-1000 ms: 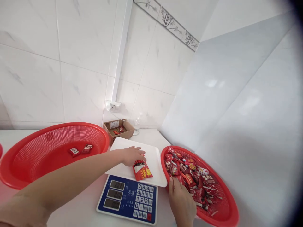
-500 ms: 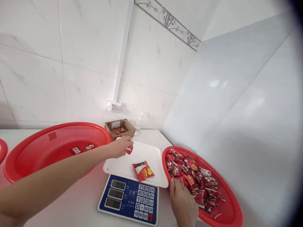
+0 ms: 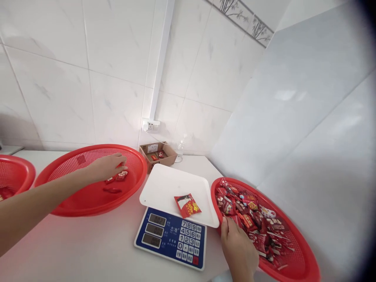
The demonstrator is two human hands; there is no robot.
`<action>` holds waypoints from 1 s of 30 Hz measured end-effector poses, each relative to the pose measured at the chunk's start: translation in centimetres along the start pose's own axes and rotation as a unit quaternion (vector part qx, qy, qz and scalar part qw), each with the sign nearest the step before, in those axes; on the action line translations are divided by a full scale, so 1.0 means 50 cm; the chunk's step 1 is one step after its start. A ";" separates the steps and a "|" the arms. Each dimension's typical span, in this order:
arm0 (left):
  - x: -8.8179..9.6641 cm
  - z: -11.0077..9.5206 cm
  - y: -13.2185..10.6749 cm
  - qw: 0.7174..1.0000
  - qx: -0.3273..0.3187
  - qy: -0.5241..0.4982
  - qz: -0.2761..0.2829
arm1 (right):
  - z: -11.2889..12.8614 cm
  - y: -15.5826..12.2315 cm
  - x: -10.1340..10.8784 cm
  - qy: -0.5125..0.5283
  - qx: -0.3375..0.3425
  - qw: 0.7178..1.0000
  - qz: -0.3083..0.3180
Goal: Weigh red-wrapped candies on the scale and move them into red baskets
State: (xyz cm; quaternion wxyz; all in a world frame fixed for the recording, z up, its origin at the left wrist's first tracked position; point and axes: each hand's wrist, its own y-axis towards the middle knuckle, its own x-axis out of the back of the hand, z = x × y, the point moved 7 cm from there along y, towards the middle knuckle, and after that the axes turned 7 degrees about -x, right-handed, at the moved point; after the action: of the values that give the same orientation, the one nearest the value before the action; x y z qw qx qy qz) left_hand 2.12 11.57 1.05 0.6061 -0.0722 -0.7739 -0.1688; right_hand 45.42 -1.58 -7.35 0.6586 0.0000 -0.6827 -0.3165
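My left hand reaches into the middle red mesh basket, fingers loosely spread just above small red sweet packets; nothing shows in its grip. My right hand rests on the near rim of the right red basket. Its fingers curl down into the heap of red packets, and what they hold is hidden. Between the baskets stands a blue digital scale. One larger red packet lies on its white tray.
A small cardboard box with a few red packets sits by the tiled wall under a socket. A clear bottle stands beside it. Part of a third red basket shows at the far left. A white panel closes the right side.
My left hand lifted a small red packet off the scale tray, carried it left and now hovers over the middle basket, where one more packet lies. My view shifted left. The right hand hardly moved.
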 end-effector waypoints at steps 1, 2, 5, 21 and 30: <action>-0.001 0.000 -0.003 1.000 0.006 0.006 0.003 | 0.000 0.000 0.001 0.001 -0.002 1.000 0.001; -0.002 -0.004 -0.005 1.000 0.012 0.012 0.008 | 0.000 -0.001 0.003 0.001 -0.005 1.000 0.001; -0.011 -0.039 -0.005 0.999 0.015 0.021 0.031 | 0.003 -0.001 0.008 0.003 -0.006 1.000 -0.004; -0.214 -0.484 0.039 0.954 -0.267 -0.068 0.118 | 0.003 -0.005 0.004 -0.009 -0.002 1.000 -0.028; -0.173 -0.431 0.033 0.973 -0.206 -0.091 0.053 | 0.003 -0.005 0.002 -0.022 -0.001 1.000 -0.022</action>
State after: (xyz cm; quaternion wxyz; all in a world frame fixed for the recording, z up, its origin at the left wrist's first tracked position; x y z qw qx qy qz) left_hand 24.52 6.39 -2.50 0.5134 -0.2516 -0.7692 -0.2853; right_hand 45.15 -1.74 -7.34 0.6362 0.0073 -0.6967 -0.3313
